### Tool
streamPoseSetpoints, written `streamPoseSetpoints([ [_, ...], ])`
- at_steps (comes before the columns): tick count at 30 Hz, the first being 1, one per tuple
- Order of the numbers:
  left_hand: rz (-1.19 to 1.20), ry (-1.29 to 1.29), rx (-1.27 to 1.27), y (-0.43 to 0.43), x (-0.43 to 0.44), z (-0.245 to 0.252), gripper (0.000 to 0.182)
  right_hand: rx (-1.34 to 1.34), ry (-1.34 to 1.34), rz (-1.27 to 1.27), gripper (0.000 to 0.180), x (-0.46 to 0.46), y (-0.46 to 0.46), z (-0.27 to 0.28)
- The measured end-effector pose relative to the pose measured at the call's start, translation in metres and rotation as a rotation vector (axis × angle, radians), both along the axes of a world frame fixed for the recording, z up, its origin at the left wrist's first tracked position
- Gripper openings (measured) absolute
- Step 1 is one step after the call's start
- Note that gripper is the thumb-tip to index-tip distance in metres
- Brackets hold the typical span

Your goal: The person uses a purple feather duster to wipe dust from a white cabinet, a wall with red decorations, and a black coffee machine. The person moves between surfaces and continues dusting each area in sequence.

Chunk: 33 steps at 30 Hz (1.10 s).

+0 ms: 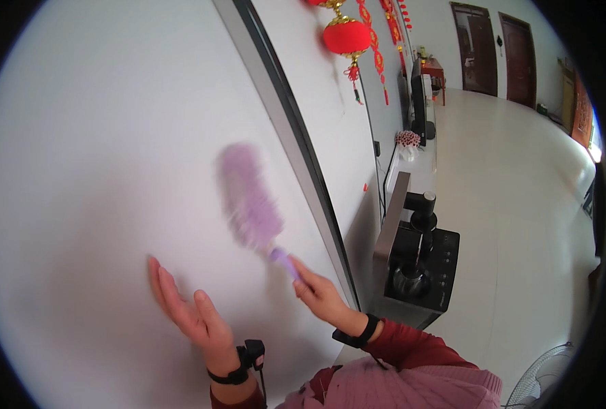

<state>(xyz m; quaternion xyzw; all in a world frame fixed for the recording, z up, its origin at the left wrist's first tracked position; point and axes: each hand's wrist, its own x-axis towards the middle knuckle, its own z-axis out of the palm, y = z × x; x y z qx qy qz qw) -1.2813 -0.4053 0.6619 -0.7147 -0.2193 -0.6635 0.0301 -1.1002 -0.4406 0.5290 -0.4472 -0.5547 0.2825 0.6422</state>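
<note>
A purple fluffy duster (252,202), blurred by motion, stands out up and to the left from my right hand (318,294), which is closed around its light purple handle. The duster head lies over a smooth white panel (144,128); whether it touches the surface I cannot tell. Lower left, my left hand (188,312) holds nothing, its thumb apart from the fingers, its fingertips at or close to the same panel. Both wrists wear black straps, and a small black device with a cable is on the left one.
A dark and grey frame strip (293,133) edges the panel. Red lantern ornaments (347,38) hang beyond it. At right stands a black tea-making cabinet (425,271) with a glass kettle (410,280). A fan (540,376) is at lower right, and a pale floor (497,204) stretches towards two brown doors.
</note>
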Motion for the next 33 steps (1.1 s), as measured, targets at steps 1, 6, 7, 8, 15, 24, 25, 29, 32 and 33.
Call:
streamPoseSetpoints([
  [1, -0.019, -0.019, -0.011, -0.001, 0.0, -0.004, 0.049, 0.072, -0.166, 0.01, 0.054, -0.002, -0.002, -0.006],
  [6, 0.068, 0.066, 0.051, -0.005, -0.008, -0.012, 0.047, 0.163, -0.342, -0.024, 0.056, 0.005, 0.003, -0.033],
  [7, 0.093, 0.096, 0.052, -0.007, -0.009, -0.015, 0.047, 0.134, -0.263, -0.059, 0.055, 0.008, 0.007, -0.037],
  [8, 0.109, 0.115, 0.046, -0.008, -0.009, -0.016, 0.046, 0.036, -0.059, -0.029, 0.055, 0.01, 0.009, -0.041],
  [15, 0.153, 0.17, 0.011, -0.01, -0.01, -0.024, 0.044, -0.261, 0.235, 0.06, 0.053, 0.012, -0.002, -0.054],
  [24, 0.104, 0.112, 0.015, -0.008, -0.01, -0.034, 0.042, -0.089, -0.097, 0.03, 0.052, 0.011, -0.007, -0.09],
  [25, 0.115, 0.124, 0.024, -0.008, -0.01, -0.034, 0.042, -0.208, 0.112, 0.051, 0.052, 0.012, -0.005, -0.093],
  [29, 0.124, 0.143, 0.019, -0.01, -0.008, -0.035, 0.041, -0.451, 0.417, 0.065, 0.051, 0.014, -0.008, -0.097],
  [32, 0.126, 0.146, 0.02, -0.01, -0.007, -0.035, 0.041, -0.293, 0.067, 0.194, 0.051, 0.0, -0.02, -0.091],
  [33, 0.126, 0.142, 0.009, -0.011, -0.007, -0.035, 0.041, -0.171, -0.124, 0.182, 0.051, -0.003, -0.022, -0.089],
])
